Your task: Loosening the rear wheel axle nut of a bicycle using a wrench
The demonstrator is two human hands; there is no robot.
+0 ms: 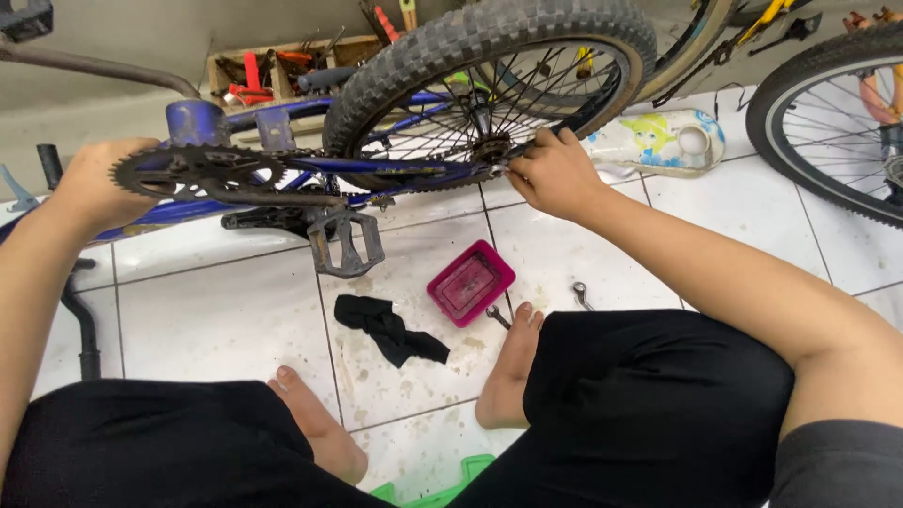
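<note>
Left hand [94, 183] gripped the chainring [193, 171]; right hand [555, 174] pinched the axle nut [497, 169]. Bike [282, 179] looked heavy, stiff, greasy; frame seemed the safest hold.

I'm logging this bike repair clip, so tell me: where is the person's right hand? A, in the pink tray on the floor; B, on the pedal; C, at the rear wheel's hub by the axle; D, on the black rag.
C: the right hand has its fingers at the hub of the rear wheel, while the pink tray, black rag and pedal lie untouched.
</note>
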